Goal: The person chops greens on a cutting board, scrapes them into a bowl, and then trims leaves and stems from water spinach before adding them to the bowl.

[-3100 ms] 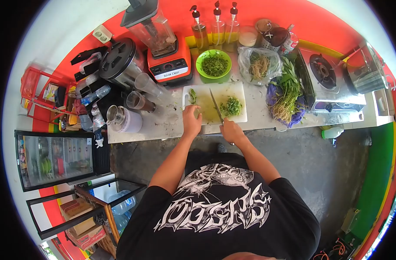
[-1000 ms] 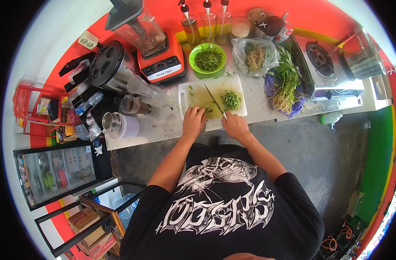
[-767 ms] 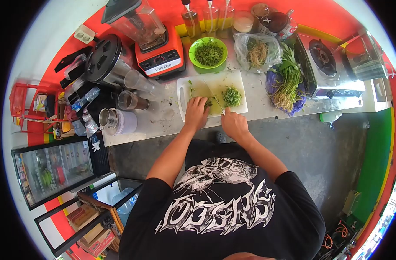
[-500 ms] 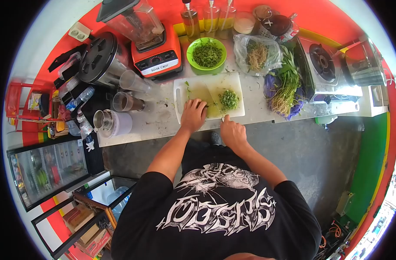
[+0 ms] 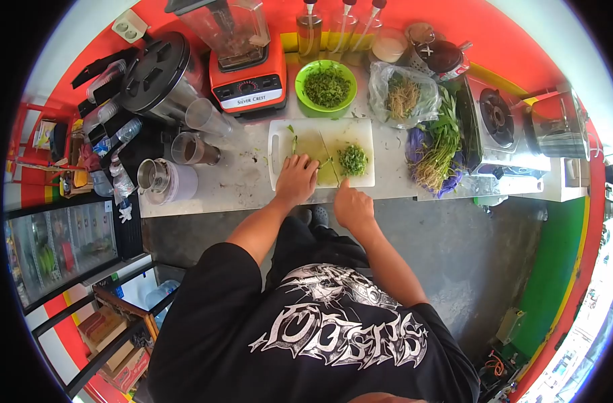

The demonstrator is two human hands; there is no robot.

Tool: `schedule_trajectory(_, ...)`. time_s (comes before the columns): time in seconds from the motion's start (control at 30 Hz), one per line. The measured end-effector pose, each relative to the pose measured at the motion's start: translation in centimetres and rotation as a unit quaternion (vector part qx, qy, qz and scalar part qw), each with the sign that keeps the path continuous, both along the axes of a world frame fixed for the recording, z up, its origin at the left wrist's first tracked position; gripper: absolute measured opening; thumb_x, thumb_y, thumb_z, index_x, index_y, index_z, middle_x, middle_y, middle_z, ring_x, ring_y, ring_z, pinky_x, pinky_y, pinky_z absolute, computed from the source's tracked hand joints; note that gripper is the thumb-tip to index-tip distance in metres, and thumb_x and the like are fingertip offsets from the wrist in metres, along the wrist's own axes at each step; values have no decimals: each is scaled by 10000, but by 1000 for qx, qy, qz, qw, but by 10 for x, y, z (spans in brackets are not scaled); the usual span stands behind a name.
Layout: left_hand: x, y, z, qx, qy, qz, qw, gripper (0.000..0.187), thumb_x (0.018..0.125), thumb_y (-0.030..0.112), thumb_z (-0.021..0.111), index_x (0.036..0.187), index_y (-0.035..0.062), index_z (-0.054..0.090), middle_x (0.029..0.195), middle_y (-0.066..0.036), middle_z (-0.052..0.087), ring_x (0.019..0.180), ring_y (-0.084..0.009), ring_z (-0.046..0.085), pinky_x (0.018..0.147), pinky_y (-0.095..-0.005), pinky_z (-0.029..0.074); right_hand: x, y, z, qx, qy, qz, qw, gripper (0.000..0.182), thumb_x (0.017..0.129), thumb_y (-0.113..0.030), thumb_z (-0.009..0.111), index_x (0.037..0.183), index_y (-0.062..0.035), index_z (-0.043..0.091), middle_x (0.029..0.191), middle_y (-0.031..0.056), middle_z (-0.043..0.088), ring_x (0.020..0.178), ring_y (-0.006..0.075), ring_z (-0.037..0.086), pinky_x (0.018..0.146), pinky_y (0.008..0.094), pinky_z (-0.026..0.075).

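On a white cutting board [image 5: 357, 130], my left hand [image 5: 298, 178] presses down with curled fingers on green stalks [image 5: 294, 140], whose leafy ends stick out past the knuckles. My right hand [image 5: 353, 207] is wrapped round the handle of a knife [image 5: 329, 157] at the board's front edge. The thin blade points away from me across the board, just right of my left fingertips. A heap of chopped greens [image 5: 353, 160] lies to the right of the blade. Behind the board stands a lime-green bowl [image 5: 326, 111] of chopped greens.
A red blender [image 5: 247, 79] stands back left, with clear plastic cups [image 5: 198, 149] and a metal-topped container [image 5: 169, 181] in front. Right of the bowl are a plastic bag of roots [image 5: 402, 97], a bunch of leafy stalks [image 5: 443, 148] and a gas stove [image 5: 498, 115]. Pump bottles [image 5: 309, 37] line the back.
The head view has shifted slightly. My right hand and the knife have moved a little left, and the blade now stands closer to my left fingertips. My left hand stays on the stalks.
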State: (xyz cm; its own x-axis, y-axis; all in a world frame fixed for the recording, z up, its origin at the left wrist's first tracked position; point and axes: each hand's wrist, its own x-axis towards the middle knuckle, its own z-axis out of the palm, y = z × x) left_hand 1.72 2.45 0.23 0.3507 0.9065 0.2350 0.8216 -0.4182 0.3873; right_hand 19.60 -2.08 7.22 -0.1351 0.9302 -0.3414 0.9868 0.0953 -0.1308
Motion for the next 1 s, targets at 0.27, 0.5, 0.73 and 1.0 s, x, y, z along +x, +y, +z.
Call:
schedule_trajectory(0.27, -3, -2, -5, -6, -19, -1, 1000, 210, 889, 179, 610, 1085, 103, 620, 1027, -88, 556, 1015, -307, 523, 906, -454, 429, -14, 15, -27, -78, 44, -70, 994, 271, 1022, -238, 485, 1126, 10, 456, 950, 276, 714, 928, 435, 716, 810, 534, 565)
schedule_trajectory(0.5, -7, -5, -11, -6, -5, -11, 1000, 277, 868, 198, 623, 1129, 108, 631, 1044, -93, 557, 1035, -292, 517, 896, -431, 433, -25, -2, -13, -76, 19, -78, 994, 288, 1024, -255, 482, 1133, 9, 441, 936, 282, 711, 909, 457, 712, 811, 535, 563)
schedule_trajectory(0.73, -12, -13, -8, 49, -42, -20, 998, 209, 880, 161, 631, 1084, 118, 620, 1010, -77, 552, 992, -300, 524, 872, -431, 432, -29, 20, -33, -25, 51, -80, 995, 306, 1018, -254, 498, 1143, 18, 441, 933, 274, 713, 893, 465, 708, 795, 546, 557)
schedule_trajectory(1.0, -14, -15, -8, 17, -66, -10, 998, 168, 899, 185, 625, 1053, 117, 620, 1012, -79, 554, 1009, -299, 517, 879, -436, 423, -50, -14, -28, -48, 34, -122, 991, 286, 1006, -230, 504, 1145, 13, 446, 954, 278, 717, 904, 459, 714, 800, 532, 572)
